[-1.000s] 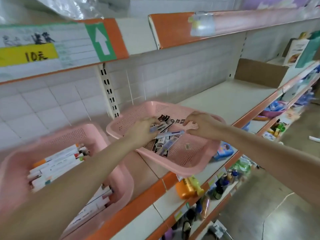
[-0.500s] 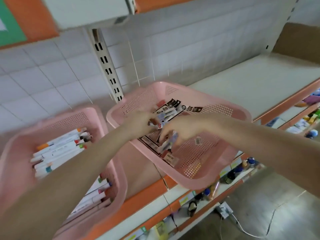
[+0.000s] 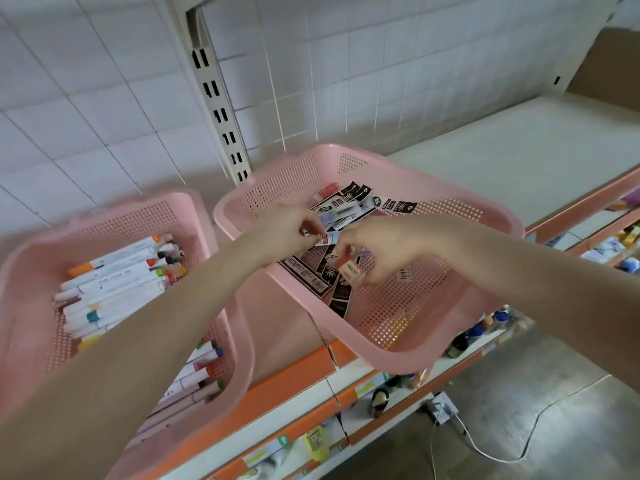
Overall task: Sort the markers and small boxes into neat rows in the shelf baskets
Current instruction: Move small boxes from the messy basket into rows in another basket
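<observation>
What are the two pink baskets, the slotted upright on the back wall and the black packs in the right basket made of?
Left pink basket and right pink basket: apparently moulded plastic, faintly glossy; rounded rims, walls pierced with square holes. Slotted upright: probably painted metal, cream, matte; paired slots. Black packs: printed card or film; too blurred to say which.

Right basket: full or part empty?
Part empty. The right basket holds a loose pile of black packets toward its back left; the mesh floor at its front right is bare.
</observation>
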The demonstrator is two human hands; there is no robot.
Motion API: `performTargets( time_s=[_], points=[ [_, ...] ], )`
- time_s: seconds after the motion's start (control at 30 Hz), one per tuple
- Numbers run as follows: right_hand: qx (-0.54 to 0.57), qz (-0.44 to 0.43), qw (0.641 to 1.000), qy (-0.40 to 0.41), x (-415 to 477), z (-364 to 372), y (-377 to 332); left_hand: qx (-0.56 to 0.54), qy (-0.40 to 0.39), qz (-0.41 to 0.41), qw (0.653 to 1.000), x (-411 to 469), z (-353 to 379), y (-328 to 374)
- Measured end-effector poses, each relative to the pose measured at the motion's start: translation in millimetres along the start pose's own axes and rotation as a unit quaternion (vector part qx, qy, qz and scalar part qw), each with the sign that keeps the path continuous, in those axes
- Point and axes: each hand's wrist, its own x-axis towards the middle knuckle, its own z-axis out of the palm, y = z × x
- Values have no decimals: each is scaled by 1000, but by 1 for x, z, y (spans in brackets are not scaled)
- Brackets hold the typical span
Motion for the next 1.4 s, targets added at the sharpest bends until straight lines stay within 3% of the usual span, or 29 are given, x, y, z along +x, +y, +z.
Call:
performTargets(
  time_s=[0.17, 0.33, 0.57, 0.7, 0.8, 0.93, 1.07, 1.4],
  points=[
    [114, 48, 992, 37, -5, -6, 10, 28, -14, -3, 1000, 1, -1, 1],
    [107, 126, 966, 198, -15, -19, 28, 77, -39, -18, 996, 2, 0, 2],
    [156, 145, 948, 236, -14, -17, 28, 79, -34, -32, 996, 3, 1, 2],
    [227, 173, 905, 317, -16, -22, 33, -15, 86, -110, 990, 5, 0, -4],
    [260, 183, 875, 365, -16, -24, 35, -149, 183, -173, 956, 5, -7, -7],
    [278, 183, 865, 374, -18, -25, 32, -202, 208, -199, 936, 6, -15, -10],
    [268, 184, 867, 379, -16, -26, 29, -191, 149, -207, 948, 20, -16, -17],
    [233, 166, 891, 353, -11, -16, 24, 35, 4, -55, 998, 93, -12, -3]
  ],
)
